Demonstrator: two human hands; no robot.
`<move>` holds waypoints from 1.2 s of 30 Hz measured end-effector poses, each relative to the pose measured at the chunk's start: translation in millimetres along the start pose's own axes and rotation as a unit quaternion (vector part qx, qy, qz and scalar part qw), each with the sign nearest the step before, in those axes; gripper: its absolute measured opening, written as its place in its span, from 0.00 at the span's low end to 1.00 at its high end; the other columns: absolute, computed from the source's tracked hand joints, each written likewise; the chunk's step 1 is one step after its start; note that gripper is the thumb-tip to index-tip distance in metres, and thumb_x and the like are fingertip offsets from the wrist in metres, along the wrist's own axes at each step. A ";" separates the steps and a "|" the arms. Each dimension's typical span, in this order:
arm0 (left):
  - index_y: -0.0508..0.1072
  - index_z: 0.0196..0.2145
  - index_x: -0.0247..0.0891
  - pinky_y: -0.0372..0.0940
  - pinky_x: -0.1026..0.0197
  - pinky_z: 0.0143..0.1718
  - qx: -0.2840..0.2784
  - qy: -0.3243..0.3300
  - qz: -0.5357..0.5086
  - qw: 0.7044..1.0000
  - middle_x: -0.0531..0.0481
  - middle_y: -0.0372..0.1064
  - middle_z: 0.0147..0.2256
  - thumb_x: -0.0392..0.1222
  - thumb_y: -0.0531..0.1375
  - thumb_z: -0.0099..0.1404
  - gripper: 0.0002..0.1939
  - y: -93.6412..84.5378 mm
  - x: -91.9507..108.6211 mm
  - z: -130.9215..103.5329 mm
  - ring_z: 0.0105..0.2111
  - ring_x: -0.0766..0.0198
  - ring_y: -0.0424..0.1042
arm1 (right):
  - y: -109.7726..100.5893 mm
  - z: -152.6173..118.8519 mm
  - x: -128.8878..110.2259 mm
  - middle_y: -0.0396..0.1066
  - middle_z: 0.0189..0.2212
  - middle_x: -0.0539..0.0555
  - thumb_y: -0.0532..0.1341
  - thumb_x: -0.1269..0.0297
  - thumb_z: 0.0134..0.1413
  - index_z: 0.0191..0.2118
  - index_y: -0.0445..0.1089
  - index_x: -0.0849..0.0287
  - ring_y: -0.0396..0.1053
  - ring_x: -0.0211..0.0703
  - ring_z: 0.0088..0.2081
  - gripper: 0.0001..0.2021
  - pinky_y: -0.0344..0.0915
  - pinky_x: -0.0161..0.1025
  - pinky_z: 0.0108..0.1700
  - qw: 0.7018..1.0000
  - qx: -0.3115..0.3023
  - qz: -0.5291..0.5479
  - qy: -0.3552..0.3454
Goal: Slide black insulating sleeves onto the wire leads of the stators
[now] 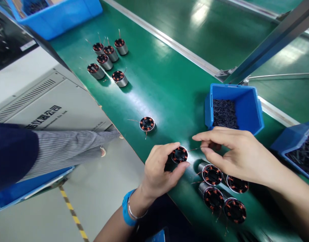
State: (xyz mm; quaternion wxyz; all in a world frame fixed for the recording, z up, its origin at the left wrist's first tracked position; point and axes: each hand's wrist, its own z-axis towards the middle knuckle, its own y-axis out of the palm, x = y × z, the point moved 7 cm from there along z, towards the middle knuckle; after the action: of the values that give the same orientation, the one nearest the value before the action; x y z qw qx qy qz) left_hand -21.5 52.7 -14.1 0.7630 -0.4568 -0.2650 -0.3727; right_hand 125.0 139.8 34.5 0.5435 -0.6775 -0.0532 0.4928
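My left hand (160, 168) is closed around a motor stator (179, 154), a short metal cylinder with copper windings, its thumb and fingers on opposite sides of the rim. From that stator a thin copper wire lead (194, 149) runs right to the fingertips of my right hand (227, 151), which pinch its end with the index finger held out above. Below my right hand, several stators (212, 174) stand close together, partly covered by it. Up and left of my left hand sits a single stator (147, 124) with its leads spread.
Behind my right hand stands a blue bin (247, 111) of small dark sleeve-like pieces; another blue bin (293, 144) is at the right edge. Several stators (104, 62) stand farther up the green table (166, 90). A person's striped trouser leg (68, 151) and a blue crate (61, 20) are at left.
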 end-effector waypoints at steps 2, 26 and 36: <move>0.69 0.54 0.38 0.71 0.58 0.42 -0.001 0.000 -0.001 1.000 0.45 0.77 0.43 0.39 0.70 0.59 0.27 0.1 0.2 -0.3 0.40 0.60 0.75 | -0.4 -0.3 -0.3 0.74 0.28 0.52 0.57 0.73 0.58 0.46 0.75 0.65 0.71 0.37 0.30 0.13 0.67 0.35 0.32 1.000 0.000 0.001 -0.001; 0.78 0.41 0.38 0.68 0.53 0.42 -0.124 -0.013 0.035 0.992 0.47 0.78 0.40 0.37 0.65 0.62 0.08 11.8 16.0 37.2 0.39 0.58 0.74 | 0.1 6.9 -1.5 0.75 0.30 0.52 0.57 0.74 0.57 0.48 0.74 0.59 0.71 0.42 0.32 0.15 0.67 0.38 0.35 0.996 -0.082 -0.032 -0.029; 0.79 0.35 0.40 0.66 0.57 0.37 -0.149 -0.010 0.030 0.988 0.52 0.76 0.32 0.35 0.63 0.65 0.04 28.4 8.9 39.8 0.32 0.63 0.72 | 2.6 3.5 2.7 0.74 0.30 0.52 0.58 0.73 0.56 0.46 0.73 0.60 0.70 0.44 0.33 0.13 0.65 0.39 0.35 0.995 -0.086 -0.036 -0.023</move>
State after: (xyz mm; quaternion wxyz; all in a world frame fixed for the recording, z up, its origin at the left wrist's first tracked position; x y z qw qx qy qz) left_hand 4.1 94.0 -4.1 0.6944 -0.5767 -0.2003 -0.3808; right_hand 122.6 142.8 31.1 0.4990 -0.7078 -0.1329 0.4820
